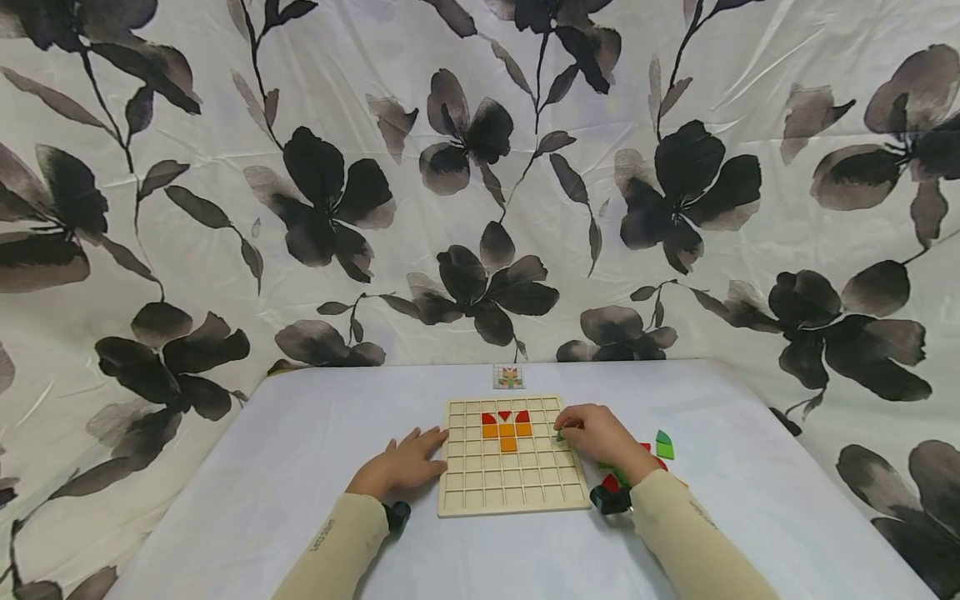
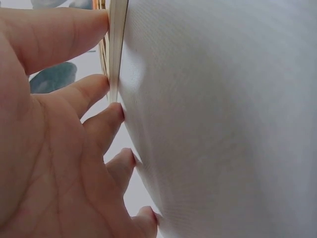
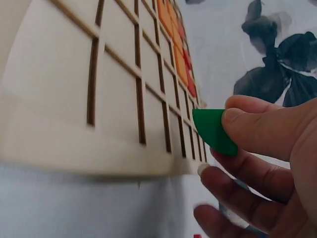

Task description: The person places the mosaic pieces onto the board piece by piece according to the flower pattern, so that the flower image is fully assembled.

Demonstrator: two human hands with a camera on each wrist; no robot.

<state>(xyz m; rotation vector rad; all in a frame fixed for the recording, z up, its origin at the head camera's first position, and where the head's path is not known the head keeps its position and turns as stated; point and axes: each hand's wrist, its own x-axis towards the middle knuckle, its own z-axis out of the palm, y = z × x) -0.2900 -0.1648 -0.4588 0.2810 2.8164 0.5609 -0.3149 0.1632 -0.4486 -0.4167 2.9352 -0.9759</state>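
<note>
A wooden grid board (image 1: 480, 481) lies on the white table. In its upper middle cells sit several orange square tiles (image 1: 508, 445), with red tiles (image 1: 522, 417) in the row above. My left hand (image 1: 401, 465) has its fingers spread and rests its thumb and fingertips against the board's left edge, also seen in the left wrist view. At the board's right edge, my right hand (image 1: 603, 435) pinches a green quarter-circle tile (image 3: 215, 130) between thumb and fingers. The right wrist view has this tile held beside the grid cells, its curved side facing down and left.
Loose green tiles (image 1: 664, 445) and red tiles (image 1: 611, 482) lie to the right of the board, partly hidden by my right hand and wrist. A small patterned card (image 1: 509, 377) lies behind the board. A floral cloth (image 1: 465, 208) hangs at the table's far edge.
</note>
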